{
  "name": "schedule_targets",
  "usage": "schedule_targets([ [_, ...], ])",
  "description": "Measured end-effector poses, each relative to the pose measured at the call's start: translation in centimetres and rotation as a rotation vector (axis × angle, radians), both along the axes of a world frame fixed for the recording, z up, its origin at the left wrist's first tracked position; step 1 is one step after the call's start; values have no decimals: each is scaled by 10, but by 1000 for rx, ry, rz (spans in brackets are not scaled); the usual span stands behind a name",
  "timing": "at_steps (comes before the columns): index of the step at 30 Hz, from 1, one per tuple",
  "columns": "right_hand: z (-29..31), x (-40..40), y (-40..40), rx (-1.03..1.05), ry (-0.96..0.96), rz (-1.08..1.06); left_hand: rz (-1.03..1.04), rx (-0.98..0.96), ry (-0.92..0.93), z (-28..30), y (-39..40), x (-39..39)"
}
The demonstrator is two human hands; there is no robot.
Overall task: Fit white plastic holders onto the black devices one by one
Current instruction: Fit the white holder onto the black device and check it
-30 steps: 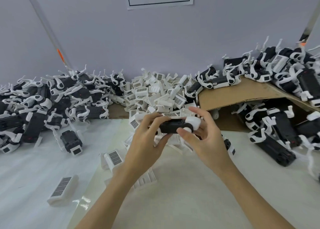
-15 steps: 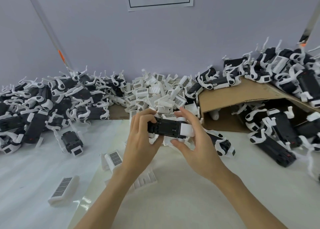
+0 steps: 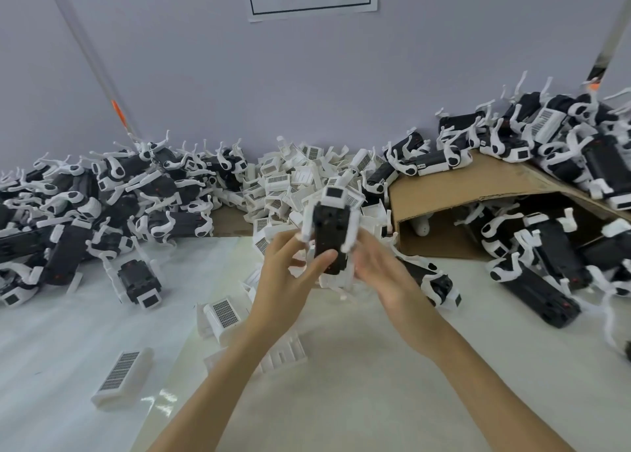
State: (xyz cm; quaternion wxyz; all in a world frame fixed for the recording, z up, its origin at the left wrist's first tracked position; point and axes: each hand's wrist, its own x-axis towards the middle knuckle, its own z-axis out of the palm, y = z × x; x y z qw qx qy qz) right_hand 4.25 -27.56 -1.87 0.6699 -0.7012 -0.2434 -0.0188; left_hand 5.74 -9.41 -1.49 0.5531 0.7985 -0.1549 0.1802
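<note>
I hold a black device upright above the table, its long axis pointing away from me. A white plastic holder caps its far end, with white arms down both sides. My left hand pinches the device's near end, thumb on its black face. On the device's right side lies my right hand, fingers nearly straight against the white arm. Behind them is a heap of loose white holders.
Piles of black devices with holders fitted lie at the left and the right, partly on and under a brown cardboard sheet. Loose white holders and one fitted device lie on the white table near my arms.
The device has turned from lying crosswise between my hands to pointing away from me, holder end far. My right hand's fingers have straightened along its side.
</note>
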Motion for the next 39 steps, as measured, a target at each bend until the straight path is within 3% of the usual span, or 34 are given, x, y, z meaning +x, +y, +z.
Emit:
schedule_targets([
  [6,-10,-3,9,-67,-74,-164,-23,174,35,7,10,-3],
  [10,-13,1,6,-113,2,-126,-384,-57,294,18,45,1],
  [14,-11,-3,11,-107,21,-49,-339,-151,154,21,40,-2],
  [22,-9,1,0,-144,-79,-84,-478,-80,82,20,24,-4],
  [25,-8,0,1,-250,-196,-190,-443,-123,78,19,27,-4],
  [29,-9,-1,0,-469,-380,-326,-266,-368,179,15,10,-10],
  [31,-9,-3,-1,-434,-328,-305,-231,-509,245,15,6,-11],
  [35,-3,-7,0,-167,-17,-133,-187,-696,297,18,7,-7],
  [39,-6,-3,1,-55,-19,-201,14,-515,270,15,7,-2],
])
